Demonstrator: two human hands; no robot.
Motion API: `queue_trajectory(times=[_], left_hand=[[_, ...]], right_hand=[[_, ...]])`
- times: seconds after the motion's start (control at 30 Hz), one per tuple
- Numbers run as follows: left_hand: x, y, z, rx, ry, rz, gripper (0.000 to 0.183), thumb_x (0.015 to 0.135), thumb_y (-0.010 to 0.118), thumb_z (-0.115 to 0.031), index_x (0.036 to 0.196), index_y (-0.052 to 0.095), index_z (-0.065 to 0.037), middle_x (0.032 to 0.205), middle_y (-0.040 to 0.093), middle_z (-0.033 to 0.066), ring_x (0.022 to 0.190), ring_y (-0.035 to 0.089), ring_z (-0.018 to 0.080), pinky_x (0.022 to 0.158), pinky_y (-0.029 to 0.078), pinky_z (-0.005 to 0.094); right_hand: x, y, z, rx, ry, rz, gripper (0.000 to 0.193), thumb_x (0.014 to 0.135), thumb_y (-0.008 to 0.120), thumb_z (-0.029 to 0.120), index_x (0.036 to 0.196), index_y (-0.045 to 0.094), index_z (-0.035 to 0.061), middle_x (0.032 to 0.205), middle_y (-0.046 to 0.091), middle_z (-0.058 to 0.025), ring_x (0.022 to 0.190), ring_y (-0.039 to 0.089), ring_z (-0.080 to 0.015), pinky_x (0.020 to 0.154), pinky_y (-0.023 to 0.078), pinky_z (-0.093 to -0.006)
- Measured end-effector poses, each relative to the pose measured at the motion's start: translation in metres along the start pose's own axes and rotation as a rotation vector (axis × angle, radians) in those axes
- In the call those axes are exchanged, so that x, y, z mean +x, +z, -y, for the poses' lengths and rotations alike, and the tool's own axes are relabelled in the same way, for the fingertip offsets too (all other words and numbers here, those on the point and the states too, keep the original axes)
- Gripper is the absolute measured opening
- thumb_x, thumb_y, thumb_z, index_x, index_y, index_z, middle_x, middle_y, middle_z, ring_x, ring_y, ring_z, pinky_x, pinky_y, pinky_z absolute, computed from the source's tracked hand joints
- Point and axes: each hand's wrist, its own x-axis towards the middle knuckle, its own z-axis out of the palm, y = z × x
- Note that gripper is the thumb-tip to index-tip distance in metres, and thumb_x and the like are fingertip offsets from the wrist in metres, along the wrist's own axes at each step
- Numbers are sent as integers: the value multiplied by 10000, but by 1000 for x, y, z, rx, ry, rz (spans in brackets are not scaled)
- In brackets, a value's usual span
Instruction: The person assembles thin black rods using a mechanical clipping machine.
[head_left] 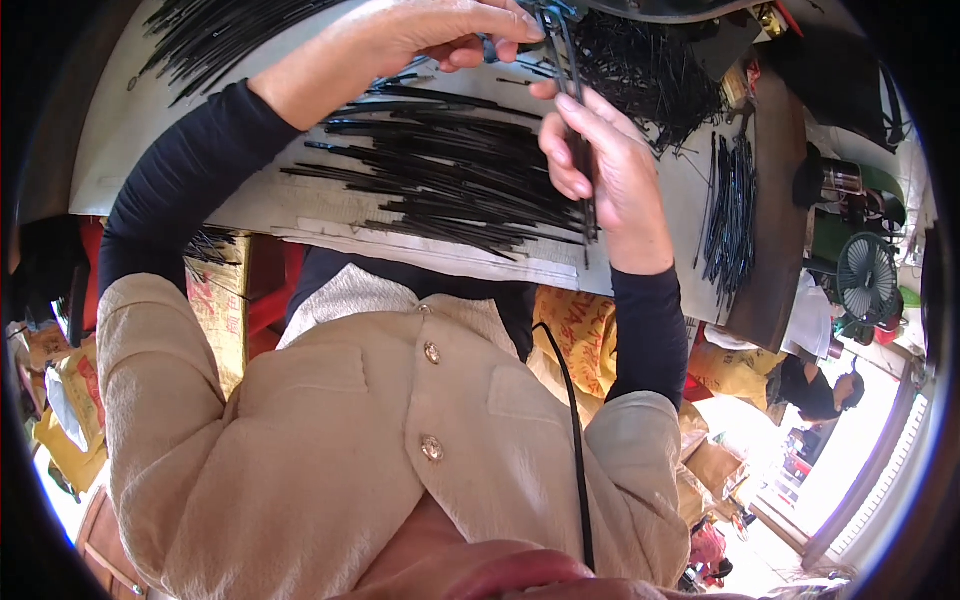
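- Your left hand [440, 35] is at the far side of the table, with the fingers curled together and pinched on a small dark piece near the top of the picture; what this piece is, I cannot tell.
- Your right hand [605, 170] is just right of the middle, with the thumb and fingers closed around a thin bundle of black strips [578, 120] which stands almost upright.
- The top end of this bundle reaches up to the fingertips of your left hand, so the two hands meet on it.
- Under your hands, a flat pile of long black strips [440, 175] lies spread on the white table [130, 140], pointing mostly left to right.
- A tangled heap of black strips [650, 75] is at the far right, just behind your right hand.
- A smaller row of black strips [735, 210] lies on the right edge of the table, well apart from your hands.
- More black strips [220, 35] lie at the far left corner.
- You wear a cream jacket [350, 450] with gold buttons over black sleeves.
- A small fan [866, 275] stands at the right, beyond the table.
- Yellow sacks [580, 335] sit under the near edge of the table.
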Motion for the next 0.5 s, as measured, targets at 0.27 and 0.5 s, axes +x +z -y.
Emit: queue_trajectory(times=[0.27,0.5], left_hand=[[-14,-24,-11,432,12,152,279,892,561,-210,928,630,58,694,577,17,470,462,37,427,383,188],[-15,-7,4,850,35,47,216,846,596,-229,856,640,-18,714,574,15,481,444,61,440,345,206]], right_hand=[[-76,-106,42,-794,-93,-689,302,918,481,206,1150,531,18,692,547,-19,519,459,-54,458,353,-185],[-87,-138,16,-1582,-243,-898,419,774,646,183,1161,542,60,1082,606,-122,948,603,-276,798,477,-350]])
